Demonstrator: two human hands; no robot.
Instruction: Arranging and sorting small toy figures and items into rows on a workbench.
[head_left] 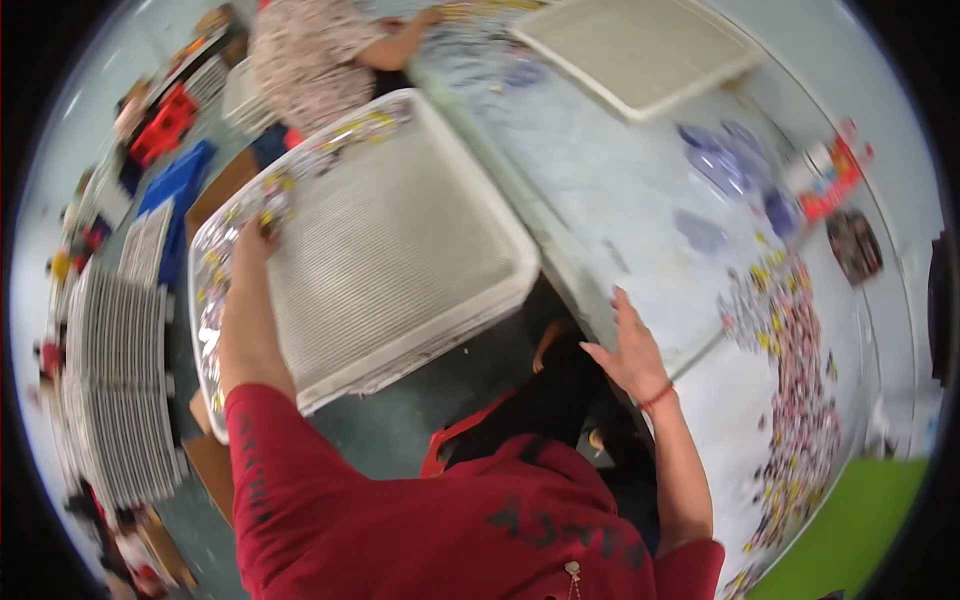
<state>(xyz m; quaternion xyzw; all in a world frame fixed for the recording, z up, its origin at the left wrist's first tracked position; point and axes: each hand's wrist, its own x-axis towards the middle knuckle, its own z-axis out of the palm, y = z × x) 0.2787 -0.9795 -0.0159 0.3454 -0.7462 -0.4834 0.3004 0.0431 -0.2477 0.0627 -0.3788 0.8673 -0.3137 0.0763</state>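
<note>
Far left: stacks of grey slatted trays [125, 390] on the floor, plus a blue bin [178, 185] and a red item [163, 125] further back, blurred.

Left hand [255, 240] reaches out to the far-left rim of a big white ribbed tray [400, 250]. Fingers curl over the edge among small yellow and pink pieces [235, 225] strewn along that rim; whether it actually grips the rim, can't tell from blur. The tray sits tilted, just beside the table edge, ribbed middle mostly bare.

Top centre: another person in a patterned top [310, 55], arm stretched onto the table.

Right hand [630, 350] is open, fingers spread, palm down at the near edge of the pale table [620, 170], holding nothing. Red band on the wrist.

Further right: second white tray [640, 45] at the table's far end, clear purple bags [730, 160], and a long pile of small mixed-colour pieces [790, 390] well apart from the right hand.
</note>
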